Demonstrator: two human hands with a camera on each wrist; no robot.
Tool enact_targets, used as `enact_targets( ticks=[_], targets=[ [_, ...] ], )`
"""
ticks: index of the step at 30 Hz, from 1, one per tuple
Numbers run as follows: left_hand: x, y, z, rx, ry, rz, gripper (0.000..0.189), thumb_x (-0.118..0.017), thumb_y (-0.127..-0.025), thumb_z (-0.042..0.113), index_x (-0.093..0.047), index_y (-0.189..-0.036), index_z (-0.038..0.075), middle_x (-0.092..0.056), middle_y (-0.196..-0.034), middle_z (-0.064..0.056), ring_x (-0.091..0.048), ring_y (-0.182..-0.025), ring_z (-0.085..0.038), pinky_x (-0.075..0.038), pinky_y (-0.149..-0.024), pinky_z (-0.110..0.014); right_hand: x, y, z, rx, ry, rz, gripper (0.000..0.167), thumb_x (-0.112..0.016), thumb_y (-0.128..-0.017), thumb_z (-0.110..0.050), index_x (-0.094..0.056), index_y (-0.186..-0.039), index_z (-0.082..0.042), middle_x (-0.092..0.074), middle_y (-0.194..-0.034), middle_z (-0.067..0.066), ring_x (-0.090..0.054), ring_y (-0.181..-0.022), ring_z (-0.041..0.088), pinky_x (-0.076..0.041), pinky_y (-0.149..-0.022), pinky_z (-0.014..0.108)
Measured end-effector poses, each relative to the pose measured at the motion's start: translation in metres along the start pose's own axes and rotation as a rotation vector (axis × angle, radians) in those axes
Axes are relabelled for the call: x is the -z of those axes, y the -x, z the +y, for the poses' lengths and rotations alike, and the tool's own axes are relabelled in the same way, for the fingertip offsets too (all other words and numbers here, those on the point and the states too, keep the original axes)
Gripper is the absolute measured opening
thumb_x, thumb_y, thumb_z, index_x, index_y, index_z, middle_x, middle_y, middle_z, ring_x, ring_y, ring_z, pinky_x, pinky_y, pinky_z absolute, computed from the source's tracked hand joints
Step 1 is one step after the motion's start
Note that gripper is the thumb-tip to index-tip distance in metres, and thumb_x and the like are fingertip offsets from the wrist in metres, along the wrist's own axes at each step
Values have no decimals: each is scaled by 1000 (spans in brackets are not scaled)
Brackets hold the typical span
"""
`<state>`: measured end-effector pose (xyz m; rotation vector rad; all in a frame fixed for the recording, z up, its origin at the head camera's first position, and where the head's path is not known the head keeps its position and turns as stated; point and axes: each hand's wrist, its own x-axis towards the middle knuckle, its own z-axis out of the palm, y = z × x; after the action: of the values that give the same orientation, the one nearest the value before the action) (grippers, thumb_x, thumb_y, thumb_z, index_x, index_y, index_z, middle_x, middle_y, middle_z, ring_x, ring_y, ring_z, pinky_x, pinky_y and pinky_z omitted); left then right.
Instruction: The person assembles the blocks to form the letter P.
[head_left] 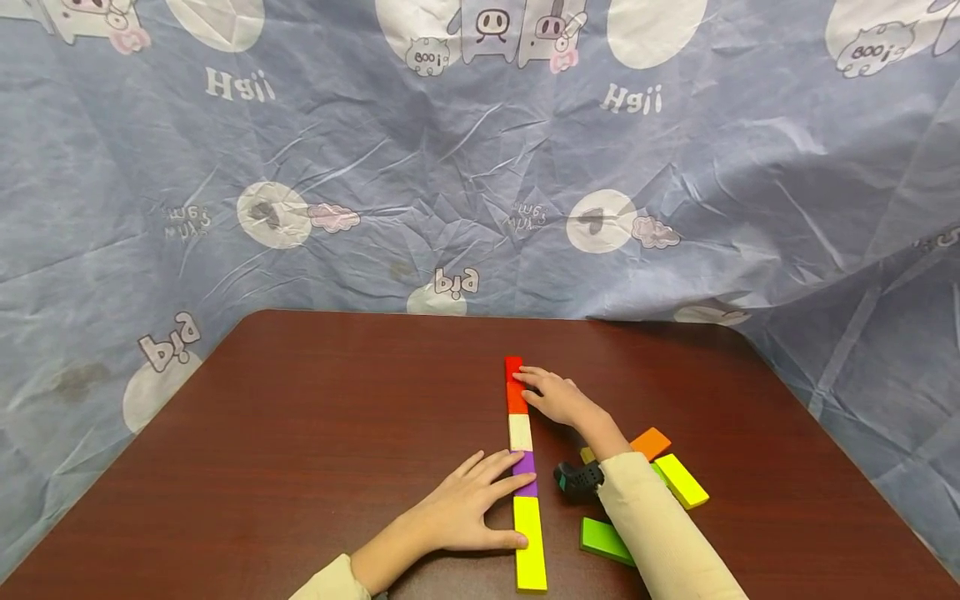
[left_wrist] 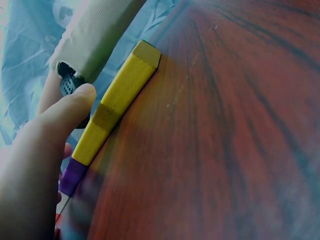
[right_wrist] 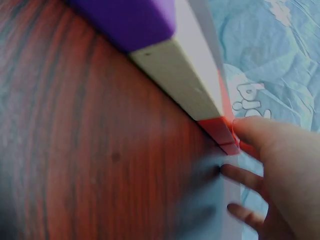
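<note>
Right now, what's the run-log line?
left hand: over purple block, yellow block | right hand: at red blocks | cream block: between purple and red

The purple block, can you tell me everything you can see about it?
The purple block is a small, straight-edged bar with flat sides and a smooth surface, perhaps painted wood. It lies flat on the dark reddish-brown table, part of a straight row. One end meets a cream block, the other a longer yellow block. The left hand has fingertips over its top, hiding part of it.
</note>
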<state>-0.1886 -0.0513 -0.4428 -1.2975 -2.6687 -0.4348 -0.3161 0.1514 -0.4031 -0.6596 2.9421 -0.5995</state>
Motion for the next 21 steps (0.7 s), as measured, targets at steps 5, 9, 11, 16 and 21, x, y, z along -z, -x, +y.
enact_targets(
  ticks=[5, 9, 11, 16, 21],
  targets=[
    [1, 0, -1, 11, 12, -10, 71, -38, -83, 69, -34, -140, 28, -24, -150, 2, -28, -137, -21, -25, -111, -45, 16, 15, -5, 40, -73, 58, 42, -48, -93, -19, -45, -134, -10, -43, -138, 13, -48, -121, 31, -26, -103, 61],
    [1, 0, -1, 22, 13, -7, 71, -39, -83, 68, -34, -140, 28, -24, -151, 2, -28, -137, -21, -25, -111, -44, 34, 38, -11, 70, -29, 72, 40, -50, -92, -18, -49, -131, -9, -50, -131, 13, -49, -119, 31, -31, -100, 59],
    [1, 0, -1, 21, 6, -4, 71, -39, -83, 68, -33, -141, 28, -24, -151, 1, -28, -137, -22, -26, -111, -44, 41, 52, -12, 79, 9, 70, 39, -51, -92, -18, -51, -129, -8, -52, -129, 13, -48, -120, 32, -33, -98, 59],
    [2, 1, -2, 32, 23, -19, 71, -38, -83, 68, -31, -142, 29, -22, -151, 2, -27, -138, -19, -25, -111, -45, 47, 84, -6, 75, 83, 46, 35, -53, -90, -16, -56, -123, -7, -56, -123, 13, -51, -116, 34, -39, -94, 56],
    [2, 2, -1, 20, 16, -10, 72, -35, -83, 70, -31, -142, 28, -23, -151, 2, -26, -138, -14, -24, -111, -45, 43, 110, 8, 86, 111, 46, 27, -57, -88, -15, -63, -114, -10, -61, -114, 6, -56, -107, 29, -45, -89, 49]
  ],
)
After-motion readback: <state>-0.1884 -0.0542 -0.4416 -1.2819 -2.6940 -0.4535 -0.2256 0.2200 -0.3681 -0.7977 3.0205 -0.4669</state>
